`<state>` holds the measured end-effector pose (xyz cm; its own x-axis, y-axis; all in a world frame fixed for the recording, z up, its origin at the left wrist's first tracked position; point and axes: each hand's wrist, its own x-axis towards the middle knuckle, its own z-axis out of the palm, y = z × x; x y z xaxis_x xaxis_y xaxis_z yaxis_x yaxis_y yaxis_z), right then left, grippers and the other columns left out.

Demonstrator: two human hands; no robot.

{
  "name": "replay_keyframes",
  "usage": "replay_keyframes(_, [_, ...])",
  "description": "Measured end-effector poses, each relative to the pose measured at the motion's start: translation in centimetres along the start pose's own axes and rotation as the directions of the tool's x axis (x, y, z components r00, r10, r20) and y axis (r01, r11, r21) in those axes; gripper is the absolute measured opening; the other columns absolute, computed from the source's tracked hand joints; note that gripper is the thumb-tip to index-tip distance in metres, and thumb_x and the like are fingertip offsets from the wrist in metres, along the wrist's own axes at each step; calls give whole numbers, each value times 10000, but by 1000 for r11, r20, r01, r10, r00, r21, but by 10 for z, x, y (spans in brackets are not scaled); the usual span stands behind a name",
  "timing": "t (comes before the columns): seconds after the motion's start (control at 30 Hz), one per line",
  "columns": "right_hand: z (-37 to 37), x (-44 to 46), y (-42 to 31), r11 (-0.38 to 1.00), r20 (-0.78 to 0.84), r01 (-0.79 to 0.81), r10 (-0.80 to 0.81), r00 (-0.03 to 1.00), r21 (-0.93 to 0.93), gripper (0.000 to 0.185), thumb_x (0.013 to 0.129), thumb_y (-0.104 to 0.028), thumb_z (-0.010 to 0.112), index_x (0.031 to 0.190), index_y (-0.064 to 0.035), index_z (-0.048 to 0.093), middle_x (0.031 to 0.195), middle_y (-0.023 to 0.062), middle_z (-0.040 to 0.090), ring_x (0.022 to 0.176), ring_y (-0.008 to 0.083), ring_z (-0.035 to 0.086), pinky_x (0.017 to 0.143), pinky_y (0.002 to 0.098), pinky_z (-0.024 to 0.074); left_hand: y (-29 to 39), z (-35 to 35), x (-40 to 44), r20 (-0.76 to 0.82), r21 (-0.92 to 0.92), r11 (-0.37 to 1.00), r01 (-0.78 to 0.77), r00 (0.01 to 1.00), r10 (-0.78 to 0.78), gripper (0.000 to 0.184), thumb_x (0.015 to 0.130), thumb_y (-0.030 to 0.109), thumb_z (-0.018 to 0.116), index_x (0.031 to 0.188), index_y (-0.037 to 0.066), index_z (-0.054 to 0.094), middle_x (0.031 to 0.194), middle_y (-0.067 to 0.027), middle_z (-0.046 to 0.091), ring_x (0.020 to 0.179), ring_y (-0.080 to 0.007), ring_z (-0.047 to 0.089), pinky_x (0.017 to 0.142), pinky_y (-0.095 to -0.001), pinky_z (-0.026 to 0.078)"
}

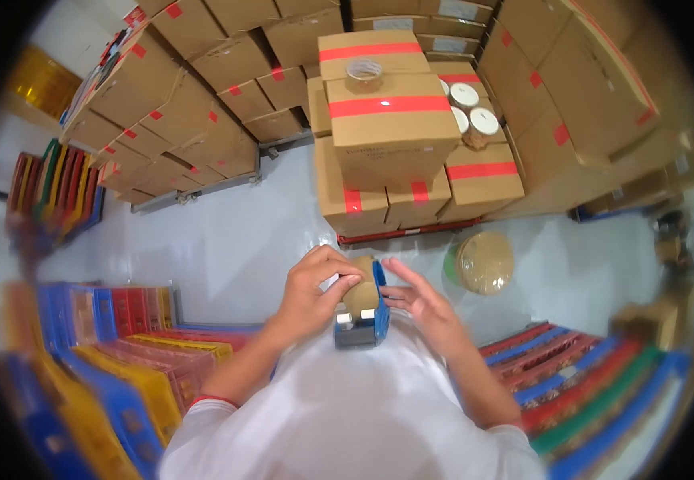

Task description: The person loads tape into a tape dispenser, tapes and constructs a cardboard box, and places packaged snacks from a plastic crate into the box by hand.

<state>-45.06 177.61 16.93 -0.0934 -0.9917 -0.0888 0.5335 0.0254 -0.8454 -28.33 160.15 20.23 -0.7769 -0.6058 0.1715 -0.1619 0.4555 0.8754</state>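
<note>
Close to my chest is a blue tape dispenser (381, 320) with white rollers and a dark lower end. A brown roll of packing tape (359, 298) sits against its blue side plate. My left hand (315, 290) is closed, thumb and fingers pinching the tape roll at its upper left edge. On the other side, my right hand (427, 310) has its fingers stretched and apart, with the fingertips beside the blue plate. Whether they touch it, I cannot tell.
Cardboard boxes (395, 144) with red tape stand stacked ahead, a clear tape roll (364, 72) on top. White-lidded tubs (485, 121) sit beside them. A round tan-topped container (485, 262) is on the floor. Coloured crates (131, 376) flank me on the left, more crates (579, 376) on the right.
</note>
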Motion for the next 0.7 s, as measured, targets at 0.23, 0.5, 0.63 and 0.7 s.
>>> replay_keyframes(0.23, [19, 23, 7, 890, 202, 38, 62, 978, -455, 1141, 786, -273, 890, 1635, -57, 158, 1536, 226, 431, 1457, 312, 396, 1204, 447, 274, -6, -11, -20, -388, -41, 974, 222, 895, -220, 52, 878, 35, 719, 908, 4, 747, 842, -79, 675, 776, -163, 622, 710, -290, 488])
replay_keyframes(0.5, [13, 60, 44, 945, 508, -224, 317, 801, -237, 908, 863, -113, 747, 1618, -30, 250, 1606, 173, 370, 1507, 288, 319, 1199, 381, 277, -34, -20, -84, -591, -125, 900, 417, 698, -405, 70, 901, 63, 703, 924, 4, 734, 862, -82, 674, 771, -161, 637, 674, -291, 498])
replay_keyframes(0.63, [25, 103, 67, 925, 567, -338, 374, 734, -172, 885, 870, -43, 688, 1629, -57, 232, 1620, 172, 352, 1514, 283, 311, 1201, 370, 274, -70, -42, -108, -617, -111, 894, 435, 675, -405, 74, 909, 66, 701, 907, -5, 722, 878, -87, 688, 745, -149, 640, 670, -287, 505])
replay_keyframes(0.7, [61, 125, 62, 788, 535, -77, 483, 693, -611, 939, 855, -20, 713, 1642, -98, 206, 1620, 180, 350, 1507, 283, 328, 1201, 369, 279, -85, -59, -119, -613, -108, 868, 485, 654, -442, 95, 907, 102, 704, 910, 7, 710, 883, -116, 685, 750, -237, 676, 684, -349, 534])
